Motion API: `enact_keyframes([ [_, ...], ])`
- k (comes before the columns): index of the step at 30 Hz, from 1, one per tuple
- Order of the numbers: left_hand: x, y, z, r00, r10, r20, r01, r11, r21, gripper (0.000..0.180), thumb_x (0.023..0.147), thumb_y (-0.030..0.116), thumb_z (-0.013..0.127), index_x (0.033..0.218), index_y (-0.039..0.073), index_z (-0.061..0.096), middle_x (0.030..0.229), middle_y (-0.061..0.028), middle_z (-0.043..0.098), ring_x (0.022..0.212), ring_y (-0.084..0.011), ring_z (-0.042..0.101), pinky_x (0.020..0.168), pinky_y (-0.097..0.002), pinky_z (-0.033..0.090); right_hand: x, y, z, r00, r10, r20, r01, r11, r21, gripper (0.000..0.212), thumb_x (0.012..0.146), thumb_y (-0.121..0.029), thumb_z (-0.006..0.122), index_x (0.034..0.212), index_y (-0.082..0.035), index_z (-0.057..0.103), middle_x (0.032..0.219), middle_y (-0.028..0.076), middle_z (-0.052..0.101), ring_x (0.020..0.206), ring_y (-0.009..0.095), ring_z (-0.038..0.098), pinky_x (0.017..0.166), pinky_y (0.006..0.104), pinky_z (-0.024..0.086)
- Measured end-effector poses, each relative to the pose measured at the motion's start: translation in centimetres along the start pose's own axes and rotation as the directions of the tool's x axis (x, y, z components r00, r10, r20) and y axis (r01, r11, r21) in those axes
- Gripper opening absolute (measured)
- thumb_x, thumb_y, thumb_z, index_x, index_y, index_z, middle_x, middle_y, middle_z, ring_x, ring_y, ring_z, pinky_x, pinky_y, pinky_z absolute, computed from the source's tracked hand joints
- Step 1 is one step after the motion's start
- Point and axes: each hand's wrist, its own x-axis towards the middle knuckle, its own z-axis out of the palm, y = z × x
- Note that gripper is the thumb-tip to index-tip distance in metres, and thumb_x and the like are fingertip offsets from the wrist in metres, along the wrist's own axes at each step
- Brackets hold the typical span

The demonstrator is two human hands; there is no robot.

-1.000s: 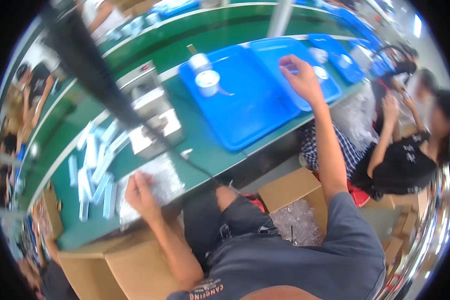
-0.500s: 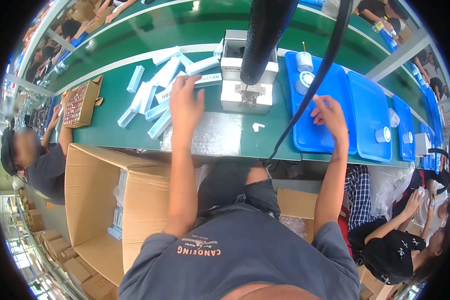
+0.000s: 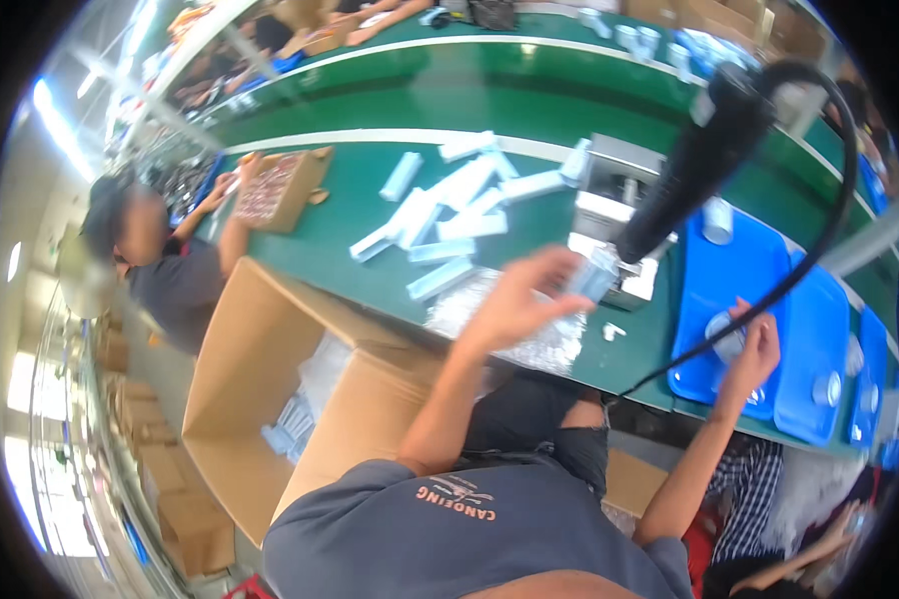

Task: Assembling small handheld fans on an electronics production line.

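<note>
My left hand (image 3: 521,304) is in front of a grey metal bench machine (image 3: 624,205). A small pale blue box (image 3: 597,275), blurred by motion, is between its thumb and fingers. Over the front of a blue tray (image 3: 689,344), my right hand (image 3: 754,349) has its fingers closed at a white round part (image 3: 726,337). Part of that item is hidden by the fingers and a black cable. Another white cylinder (image 3: 717,220) stands at the tray's far end. Several pale blue boxes (image 3: 449,200) lie in a loose pile to the left of the machine.
A thick black arm (image 3: 689,170) with its cable (image 3: 849,180) hangs across the machine and tray. Bubble wrap (image 3: 529,344) lies at the green table's front edge. A large open carton (image 3: 240,369) is below left. At left, a person works by a box of parts (image 3: 280,195).
The view has swung, so the scene sits further right. My left hand has gone from the pile to the machine with a box. My right hand has closed on the white part.
</note>
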Motion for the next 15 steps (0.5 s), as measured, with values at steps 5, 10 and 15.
enact_keyframes([
  [5, 0.8, 2.2, 0.8, 0.985, -0.057, 0.161, 0.058, 0.998, -0.006, 0.042, 0.082, 0.012, 0.084, 0.119, 0.001, 0.067, 0.105, -0.0087, 0.074, 0.100, -0.0188, 0.069, 0.085, -0.0340, 0.056, -0.8, 0.9, 0.6, 0.995, -0.037, 0.097, 0.028, 0.996, 0.087, 0.006, 0.097, -0.004, 0.067, 0.100, 0.001, 0.069, 0.103, 0.010, 0.071, 0.097, 0.014, 0.065, 0.091, 0.0294, 0.051],
  [10, 0.3, 1.6, 2.5, 0.942, 0.043, 0.332, -0.016, 0.996, -0.083, 0.041, 0.082, 0.000, 0.077, 0.123, 0.004, 0.069, 0.115, -0.0081, 0.073, 0.107, -0.0181, 0.067, 0.098, -0.0352, 0.051, -3.0, -0.9, 1.9, 0.996, 0.071, 0.054, -0.070, 0.997, -0.012, 0.015, 0.093, 0.002, 0.070, 0.108, 0.002, 0.067, 0.108, 0.013, 0.073, 0.101, 0.018, 0.070, 0.089, 0.0310, 0.055],
  [15, 1.9, 3.0, 7.9, 0.940, -0.072, 0.333, 0.204, 0.903, -0.379, 0.051, 0.095, 0.001, 0.068, 0.142, -0.001, 0.050, 0.118, -0.0106, 0.067, 0.114, -0.0201, 0.064, 0.100, -0.0366, 0.051, -2.3, -1.7, 2.8, 0.992, -0.007, 0.123, 0.015, 0.998, -0.061, 0.013, 0.095, -0.001, 0.069, 0.107, 0.004, 0.071, 0.102, 0.012, 0.075, 0.102, 0.020, 0.074, 0.090, 0.0323, 0.056],
])
